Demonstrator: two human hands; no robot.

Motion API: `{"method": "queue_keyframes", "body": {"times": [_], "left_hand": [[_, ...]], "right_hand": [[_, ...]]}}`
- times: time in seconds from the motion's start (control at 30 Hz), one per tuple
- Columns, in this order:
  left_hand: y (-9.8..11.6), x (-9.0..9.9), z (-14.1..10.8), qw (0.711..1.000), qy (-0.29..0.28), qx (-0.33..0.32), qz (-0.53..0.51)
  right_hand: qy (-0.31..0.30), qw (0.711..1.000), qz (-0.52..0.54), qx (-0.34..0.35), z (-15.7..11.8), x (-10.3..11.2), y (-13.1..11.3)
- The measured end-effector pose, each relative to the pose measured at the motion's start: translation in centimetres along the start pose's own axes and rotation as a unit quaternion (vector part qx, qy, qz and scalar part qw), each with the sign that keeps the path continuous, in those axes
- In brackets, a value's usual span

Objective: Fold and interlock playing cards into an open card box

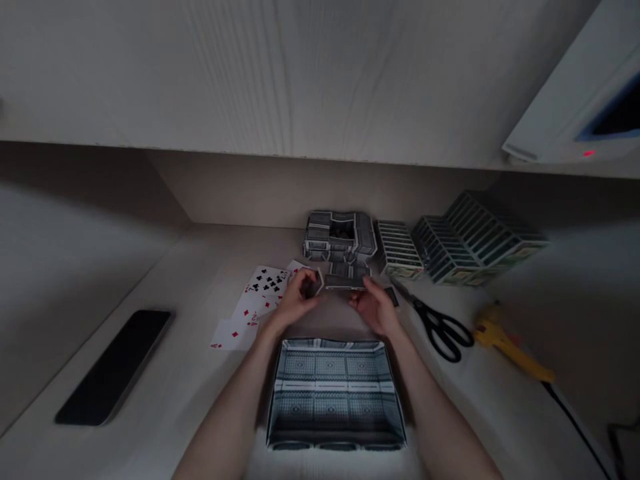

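Observation:
My left hand (294,305) pinches a small folded card piece (319,283), seen nearly edge-on. Just to its right, my right hand (379,308) grips a wider piece of joined playing cards (345,279) by its right end, thumb on top. Between my forearms sits an open box made of playing cards (331,387), patterned backs showing inside. Behind my hands stands a card-built structure (340,235) with a square opening in its top. Loose playing cards (236,333), some face up with diamonds and clubs, lie left of my left hand.
A black phone (115,367) lies at the left. On the right are black-handled scissors (443,328) and a yellow glue gun (515,350) with a cord. Ribbed card stacks (399,248) stand at the back right. A shelf (310,80) overhangs the desk, with a white device (575,100) on it.

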State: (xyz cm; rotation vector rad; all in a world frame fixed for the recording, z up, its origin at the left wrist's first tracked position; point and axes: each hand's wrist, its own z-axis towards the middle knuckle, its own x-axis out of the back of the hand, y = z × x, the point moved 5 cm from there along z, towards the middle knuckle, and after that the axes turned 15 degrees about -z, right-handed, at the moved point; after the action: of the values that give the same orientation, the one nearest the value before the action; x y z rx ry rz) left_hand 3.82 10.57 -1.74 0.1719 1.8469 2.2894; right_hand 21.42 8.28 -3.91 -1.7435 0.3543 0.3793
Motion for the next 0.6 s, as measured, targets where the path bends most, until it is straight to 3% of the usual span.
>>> {"method": "queue_keyframes", "body": {"times": [0.13, 0.37, 0.47, 0.6], "left_hand": [[0.7, -0.6, 0.0, 0.997, -0.056, -0.055, 0.002], [1.2, -0.8, 0.0, 0.979, -0.071, -0.075, 0.176], [1.2, -1.1, -0.1, 0.971, -0.085, -0.094, 0.201], [1.1, -0.8, -0.1, 0.968, -0.064, -0.110, 0.215]], "right_hand": [[0.032, 0.999, 0.007, 0.033, 0.0, 0.6, -0.5], [0.079, 0.997, -0.006, 0.018, 0.2, 1.6, -0.5], [0.066, 0.997, -0.016, 0.022, 0.2, 1.4, -0.5], [0.068, 0.998, 0.007, 0.005, 0.3, 1.4, -0.5]]}}
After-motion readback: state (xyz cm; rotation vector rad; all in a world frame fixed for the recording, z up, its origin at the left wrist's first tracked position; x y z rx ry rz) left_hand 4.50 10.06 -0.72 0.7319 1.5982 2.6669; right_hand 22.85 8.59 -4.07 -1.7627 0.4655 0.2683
